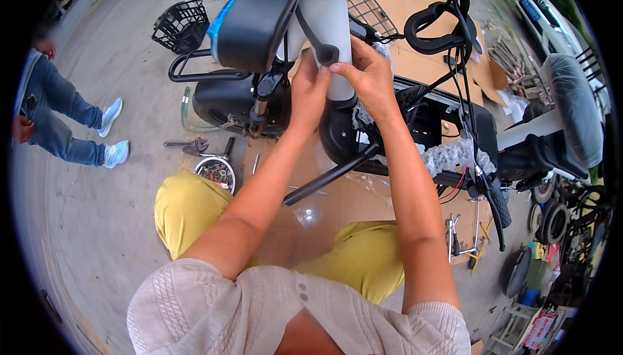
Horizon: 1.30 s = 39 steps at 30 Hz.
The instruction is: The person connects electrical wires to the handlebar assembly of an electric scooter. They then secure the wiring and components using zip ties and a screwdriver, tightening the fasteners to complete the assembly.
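Both my hands are raised to a thick white seat post [334,14], seemingly wrapped in foam, on a partly assembled black electric bike [347,137]. My left hand [310,89] curls around the post's left side, its thumb near the end of a black strap. My right hand [373,79] grips from the right, its thumb tip pressed just under the strap's rounded end. The black strap [311,34] runs down the post and ends in a dark round piece [327,55]. The fingers behind the post are hidden. A black padded seat [256,21] with blue edging hangs just left.
A bowl of small hardware [215,172] and an adjustable wrench [188,144] lie left on the concrete. Cardboard [311,219] covers the floor between my knees. Handlebar cables [467,95] hang at right, with tools [464,241] below. A person in jeans [65,105] stands far left.
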Available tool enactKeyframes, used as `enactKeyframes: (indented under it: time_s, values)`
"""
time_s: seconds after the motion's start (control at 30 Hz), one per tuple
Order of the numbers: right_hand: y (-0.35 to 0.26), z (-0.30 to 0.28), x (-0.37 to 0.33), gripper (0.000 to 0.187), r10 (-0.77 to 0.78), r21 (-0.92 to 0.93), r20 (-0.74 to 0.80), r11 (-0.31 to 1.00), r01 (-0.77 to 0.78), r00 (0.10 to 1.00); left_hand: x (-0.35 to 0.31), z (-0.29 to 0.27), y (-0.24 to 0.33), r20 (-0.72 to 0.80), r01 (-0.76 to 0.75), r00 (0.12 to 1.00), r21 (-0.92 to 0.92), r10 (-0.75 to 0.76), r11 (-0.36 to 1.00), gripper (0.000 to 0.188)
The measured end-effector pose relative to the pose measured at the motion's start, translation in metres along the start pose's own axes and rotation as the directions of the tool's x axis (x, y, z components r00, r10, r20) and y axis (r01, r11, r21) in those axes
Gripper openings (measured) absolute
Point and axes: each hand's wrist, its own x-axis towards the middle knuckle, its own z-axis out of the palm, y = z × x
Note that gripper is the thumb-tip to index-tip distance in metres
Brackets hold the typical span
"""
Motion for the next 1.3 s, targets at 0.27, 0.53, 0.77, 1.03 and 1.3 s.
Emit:
enactKeyframes:
  time_s: [0.27,0.53,0.77,1.03,1.3]
  values:
    - [-0.007,-0.002,-0.003,0.058,0.001,-0.133,0.029,0.991,0.003,1.0,-0.001,0.003,-0.001,-0.029,-0.052,0.998,-0.02,0.051,0.998,0.038]
    - [-0.01,-0.003,0.001,0.046,0.09,-0.01,0.091,0.996,-0.09,0.992,-0.002,0.002,-0.005,-0.046,-0.038,0.998,-0.096,0.034,0.995,0.035]
    - [-0.003,0.013,-0.002,0.046,-0.077,-0.243,-0.012,0.967,0.072,0.997,-0.001,0.004,-0.008,-0.06,-0.055,0.997,-0.033,0.053,0.998,0.04]
    - [0.007,0.017,-0.006,0.048,-0.236,-0.334,-0.064,0.921,0.202,0.97,0.009,-0.015,-0.003,0.078,-0.123,0.991,0.211,0.109,0.97,0.036]
    - [0.014,0.021,-0.007,0.045,-0.123,-0.155,-0.165,0.983,0.097,0.979,0.016,-0.017,-0.001,0.117,-0.219,0.975,0.344,0.19,0.913,0.041]
